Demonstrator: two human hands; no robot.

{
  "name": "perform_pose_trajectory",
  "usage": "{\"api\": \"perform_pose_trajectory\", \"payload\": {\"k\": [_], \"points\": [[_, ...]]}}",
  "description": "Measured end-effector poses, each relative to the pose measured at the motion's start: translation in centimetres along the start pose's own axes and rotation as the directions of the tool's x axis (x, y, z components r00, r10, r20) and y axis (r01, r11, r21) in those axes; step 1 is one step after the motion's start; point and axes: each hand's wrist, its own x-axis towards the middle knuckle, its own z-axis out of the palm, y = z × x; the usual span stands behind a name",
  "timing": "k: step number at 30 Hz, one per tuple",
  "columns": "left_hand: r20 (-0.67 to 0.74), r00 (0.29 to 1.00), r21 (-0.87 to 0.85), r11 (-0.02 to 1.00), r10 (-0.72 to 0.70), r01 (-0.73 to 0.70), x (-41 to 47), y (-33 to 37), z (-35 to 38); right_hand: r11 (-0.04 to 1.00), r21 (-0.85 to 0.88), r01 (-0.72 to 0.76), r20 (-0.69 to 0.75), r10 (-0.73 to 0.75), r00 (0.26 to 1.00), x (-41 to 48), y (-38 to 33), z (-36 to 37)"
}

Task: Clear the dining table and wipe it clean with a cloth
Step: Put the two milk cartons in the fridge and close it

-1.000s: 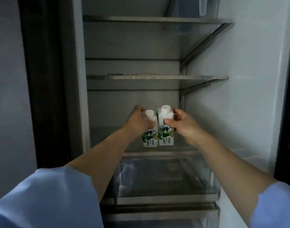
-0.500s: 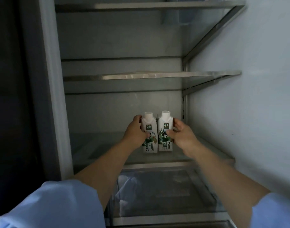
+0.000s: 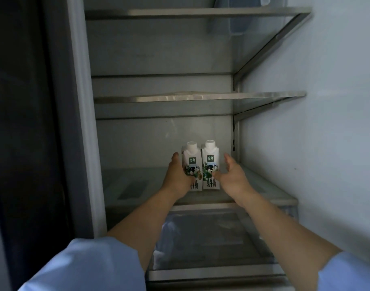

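Dim open fridge interior [image 3: 163, 49], pale inner wall [image 3: 327, 101] at right, glass shelves [image 3: 200, 96] with metal edges, clear drawer [image 3: 211, 238] below, dark door frame [image 3: 32, 122] at left

Cartons [image 3: 200, 168] – smooth printed paperboard, slight sheen, white plastic caps. Shelf [image 3: 198, 97] above them – clear glass, brushed-metal front trim. Drawer [image 3: 203, 238] below them, translucent plastic. Sleeves [image 3: 85, 267] – matt pale-blue cloth.

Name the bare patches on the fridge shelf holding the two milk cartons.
Free: shelf left of the left carton, and a narrower strip between right carton and side wall. Crowded: centre, with the left hand and right hand.
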Motion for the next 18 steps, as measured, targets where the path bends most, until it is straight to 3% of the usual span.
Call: {"api": "perform_pose_trajectory", "payload": {"k": [4, 11, 18], "points": [[-0.085, 0.996, 0.009, 1.000, 0.005, -0.005, -1.3, 1.9, -0.8, 0.995, -0.070, 0.071, -0.146, -0.081, 0.986, -1.2, -1.8, 0.0], [-0.135, 0.985, -0.012, 0.994, 0.110, -0.113, -6.6, 5.9, -4.0, 0.983, -0.032, 0.181, -0.219, -0.183, 0.958, -7.2, -8.1, -0.1], [-0.155, 0.936, -0.110, 0.936, 0.316, -0.334, -18.0, 9.7, -9.3, 0.978, 0.032, 0.206, -0.351, -0.182, 0.918, -18.0, -14.1, -0.9]]}}
